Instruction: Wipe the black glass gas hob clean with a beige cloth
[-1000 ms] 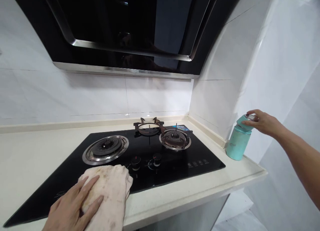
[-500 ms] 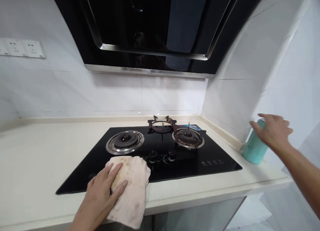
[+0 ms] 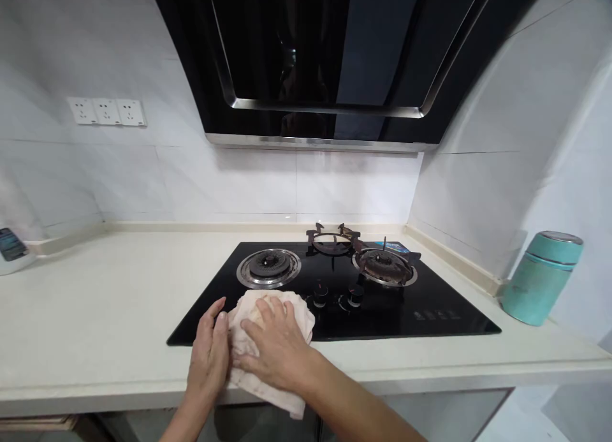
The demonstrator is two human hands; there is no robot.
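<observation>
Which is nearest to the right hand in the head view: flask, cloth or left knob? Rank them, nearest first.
Ranked from the right hand:
1. Cloth: directly under the hand, touching it.
2. Left knob: just beyond the cloth's right edge, on the cooktop.
3. Flask: far right, on the counter beyond the cooktop.

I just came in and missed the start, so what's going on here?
A person has both bare hands at a pale, stained cloth: the right hand is spread on top, the left hand at its left edge. The cloth lies over the front edge of a black glass gas cooktop and onto the counter. The left burner has no pot support on it. A turquoise lidded flask stands on the counter to the right, untouched.
</observation>
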